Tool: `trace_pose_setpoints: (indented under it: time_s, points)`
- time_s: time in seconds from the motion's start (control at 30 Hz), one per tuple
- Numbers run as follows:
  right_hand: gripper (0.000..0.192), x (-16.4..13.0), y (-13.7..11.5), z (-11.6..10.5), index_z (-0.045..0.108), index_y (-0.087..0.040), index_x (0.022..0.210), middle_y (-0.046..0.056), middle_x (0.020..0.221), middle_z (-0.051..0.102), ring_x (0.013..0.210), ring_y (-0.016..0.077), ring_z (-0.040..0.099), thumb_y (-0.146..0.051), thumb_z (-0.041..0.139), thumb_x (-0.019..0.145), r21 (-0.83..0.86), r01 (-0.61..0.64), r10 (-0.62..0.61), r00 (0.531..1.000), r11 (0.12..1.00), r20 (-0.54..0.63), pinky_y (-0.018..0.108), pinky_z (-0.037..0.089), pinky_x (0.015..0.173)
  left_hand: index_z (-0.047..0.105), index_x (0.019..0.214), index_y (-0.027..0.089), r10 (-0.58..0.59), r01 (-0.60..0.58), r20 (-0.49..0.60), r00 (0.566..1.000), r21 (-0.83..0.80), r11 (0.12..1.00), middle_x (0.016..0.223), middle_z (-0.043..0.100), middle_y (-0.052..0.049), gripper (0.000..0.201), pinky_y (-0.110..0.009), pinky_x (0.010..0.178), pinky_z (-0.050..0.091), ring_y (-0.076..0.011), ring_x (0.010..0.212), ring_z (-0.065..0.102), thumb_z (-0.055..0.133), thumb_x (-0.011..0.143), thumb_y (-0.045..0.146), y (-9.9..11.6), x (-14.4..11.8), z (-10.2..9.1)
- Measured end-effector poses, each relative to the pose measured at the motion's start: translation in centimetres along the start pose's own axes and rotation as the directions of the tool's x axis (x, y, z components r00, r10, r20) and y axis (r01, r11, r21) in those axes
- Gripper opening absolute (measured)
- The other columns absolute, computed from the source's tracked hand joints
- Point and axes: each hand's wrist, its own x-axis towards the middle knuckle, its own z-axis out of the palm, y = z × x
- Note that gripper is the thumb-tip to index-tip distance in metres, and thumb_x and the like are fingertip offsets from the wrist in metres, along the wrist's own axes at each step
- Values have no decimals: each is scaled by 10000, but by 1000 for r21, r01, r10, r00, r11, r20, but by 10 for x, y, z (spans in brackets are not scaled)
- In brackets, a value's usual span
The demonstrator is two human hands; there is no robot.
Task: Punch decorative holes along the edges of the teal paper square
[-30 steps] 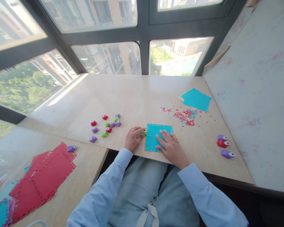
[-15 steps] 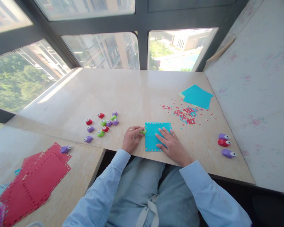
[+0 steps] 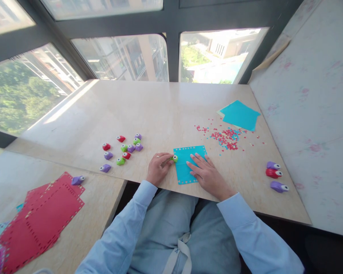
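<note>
The left hand [image 3: 157,167] is closing its fingers on a small green plastic punch [image 3: 174,158] at the left edge of the square turquoise paper sheet [image 3: 185,164], while the right hand [image 3: 207,174], fingers spread flat and gripping nothing, is pinning that sheet to the pale stone surface [image 3: 160,110], apparently to steady it for punching.

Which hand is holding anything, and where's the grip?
Left hand pinches the green punch by its rear end, at the teal sheet's left edge. Right hand lies flat on the sheet, grasping nothing.

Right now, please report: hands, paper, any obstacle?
Left hand pinching green punch at blue sheet edge. Right hand flat on sheet. Nothing in the way nearby.
</note>
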Motion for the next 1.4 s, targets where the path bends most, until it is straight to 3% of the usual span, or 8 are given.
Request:
trace_pose_setpoints:
  time_s: [0.43,0.83,1.4]
  points:
    - [377,4,-10,3,592,-178,1335,128,1488,406,1415,280,298,-271,500,982,-5,-57,57,998,998,-19,506,308,1137,726,1028,242,11,-11,6,1000,8,1000,1034,730,-61,170,-396,890,532,-209,966,659,668,873,280,3,0,-1]
    - [397,10,-20,4,562,-166,1363,133,1506,378,1419,292,282,-295,425,1014,-24,-124,123,992,992,-32,522,303,1136,734,1017,236,7,-7,-6,1000,-20,1000,1007,731,-64,163,-378,856,536,-204,943,650,662,876,279,8,-3,-3]
    - [409,4,-22,2,543,-164,1380,139,1519,347,1430,300,259,-297,401,1020,20,-100,101,994,995,-32,544,308,1137,733,1038,252,-34,34,-4,999,-33,999,1009,728,-58,169,-363,824,548,-195,931,649,656,888,262,14,-1,-5]
